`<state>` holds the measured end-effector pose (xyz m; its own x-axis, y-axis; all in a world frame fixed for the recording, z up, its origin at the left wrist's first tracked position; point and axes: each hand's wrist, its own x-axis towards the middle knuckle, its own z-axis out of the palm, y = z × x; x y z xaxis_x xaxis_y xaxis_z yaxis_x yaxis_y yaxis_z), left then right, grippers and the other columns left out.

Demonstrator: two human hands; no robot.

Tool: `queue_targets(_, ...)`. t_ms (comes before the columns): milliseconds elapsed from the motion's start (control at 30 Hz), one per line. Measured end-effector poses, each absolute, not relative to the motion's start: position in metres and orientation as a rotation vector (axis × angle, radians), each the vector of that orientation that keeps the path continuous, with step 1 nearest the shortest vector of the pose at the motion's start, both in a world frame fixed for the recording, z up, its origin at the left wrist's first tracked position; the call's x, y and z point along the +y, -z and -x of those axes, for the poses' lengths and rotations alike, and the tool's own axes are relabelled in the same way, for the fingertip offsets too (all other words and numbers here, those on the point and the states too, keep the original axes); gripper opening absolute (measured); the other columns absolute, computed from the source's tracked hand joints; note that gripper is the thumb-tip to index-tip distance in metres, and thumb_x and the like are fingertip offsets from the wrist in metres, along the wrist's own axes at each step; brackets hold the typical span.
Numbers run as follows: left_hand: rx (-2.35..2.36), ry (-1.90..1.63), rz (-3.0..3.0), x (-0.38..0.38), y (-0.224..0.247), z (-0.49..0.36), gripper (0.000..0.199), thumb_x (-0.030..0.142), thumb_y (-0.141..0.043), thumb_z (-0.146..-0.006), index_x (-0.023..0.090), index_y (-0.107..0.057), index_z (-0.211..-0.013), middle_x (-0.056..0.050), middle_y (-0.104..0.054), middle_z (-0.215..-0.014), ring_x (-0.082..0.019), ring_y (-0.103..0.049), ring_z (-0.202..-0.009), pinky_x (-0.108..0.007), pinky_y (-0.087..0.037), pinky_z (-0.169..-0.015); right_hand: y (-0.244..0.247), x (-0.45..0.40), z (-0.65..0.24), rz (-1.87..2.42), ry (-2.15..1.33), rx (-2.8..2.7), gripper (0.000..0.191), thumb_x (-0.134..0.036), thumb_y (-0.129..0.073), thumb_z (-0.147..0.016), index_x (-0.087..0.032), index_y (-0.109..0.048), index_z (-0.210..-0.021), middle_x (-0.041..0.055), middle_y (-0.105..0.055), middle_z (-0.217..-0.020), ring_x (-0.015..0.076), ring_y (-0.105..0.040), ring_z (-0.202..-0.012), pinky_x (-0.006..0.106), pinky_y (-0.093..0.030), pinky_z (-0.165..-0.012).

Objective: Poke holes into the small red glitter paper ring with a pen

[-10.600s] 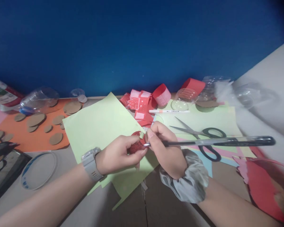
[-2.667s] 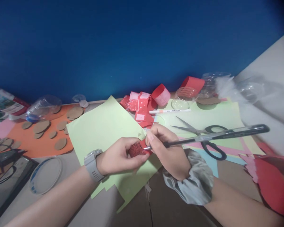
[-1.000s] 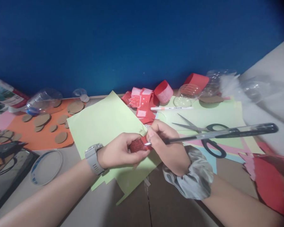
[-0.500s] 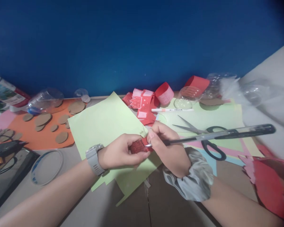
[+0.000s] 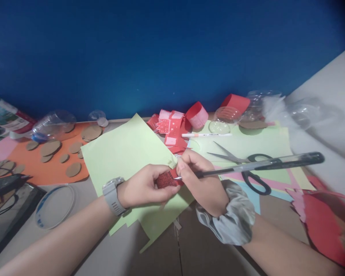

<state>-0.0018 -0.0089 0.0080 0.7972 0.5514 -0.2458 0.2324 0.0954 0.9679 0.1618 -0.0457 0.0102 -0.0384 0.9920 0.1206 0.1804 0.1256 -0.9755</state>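
Note:
My left hand (image 5: 145,187), with a grey watch on its wrist, pinches a small red paper piece (image 5: 165,179) covered in dark pen marks. My right hand (image 5: 202,180), with a grey scrunchie on its wrist, grips a clear black pen (image 5: 264,164) whose tip rests on the right edge of the red piece. Both hands hover over a light green paper sheet (image 5: 123,153).
Black-handled scissors (image 5: 247,166) lie on green and pink sheets to the right. A white marker (image 5: 205,135), red paper scraps (image 5: 172,124) and clear plastic cups (image 5: 227,115) sit behind. Cardboard discs (image 5: 50,147) lie on orange paper; a glue gun (image 5: 2,182) and clear ring (image 5: 54,207) are left.
The hands stay together on the red piece; the pen tip has made small moves along its edge and the pen's tilt has shifted slightly. The view wobbles a little.

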Motion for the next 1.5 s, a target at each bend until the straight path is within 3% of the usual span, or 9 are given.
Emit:
queue_targets(667, 0.675, -0.255, -1.476, -0.0088, -0.0066, 0.0024, 0.024, 0.036, -0.059, -0.086, 0.013, -0.051, -0.082, 0.001, -0.058, -0.054, -0.008, -0.056, -0.046, -0.016, -0.043, -0.045, -0.0071, -0.046, -0.162, 1.217, -1.021, -1.405, 0.026, -0.022, -0.042, -0.09, -0.02, -0.038, -0.064, -0.0067, -0.033, -0.056, 0.0081, -0.034, -0.052, 0.021, -0.031, -0.049)
queue_targets(1267, 0.676, -0.265, -1.49, -0.0081, -0.0062, 0.0025, 0.023, 0.035, -0.059, -0.085, 0.013, -0.052, -0.082, 0.001, -0.059, -0.055, -0.009, -0.057, -0.048, -0.016, -0.043, -0.046, -0.0096, -0.0465, -0.1611, 1.142, -0.956, -1.468, 0.023, -0.007, -0.045, -0.083, -0.02, -0.038, -0.065, -0.0068, -0.035, -0.058, 0.0068, -0.033, -0.052, 0.021, -0.029, -0.048)
queue_targets(1500, 0.675, -0.261, -1.51, -0.0081, -0.0063, 0.0029, 0.024, 0.035, -0.059, -0.085, 0.013, -0.052, -0.082, 0.001, -0.058, -0.056, -0.009, -0.057, -0.048, -0.016, -0.042, -0.045, -0.0095, -0.0461, -0.1601, 1.171, -0.943, -1.432, 0.026, -0.016, -0.045, -0.086, -0.02, -0.034, -0.063, -0.0072, -0.031, -0.056, 0.007, -0.031, -0.051, 0.02, -0.029, -0.048)
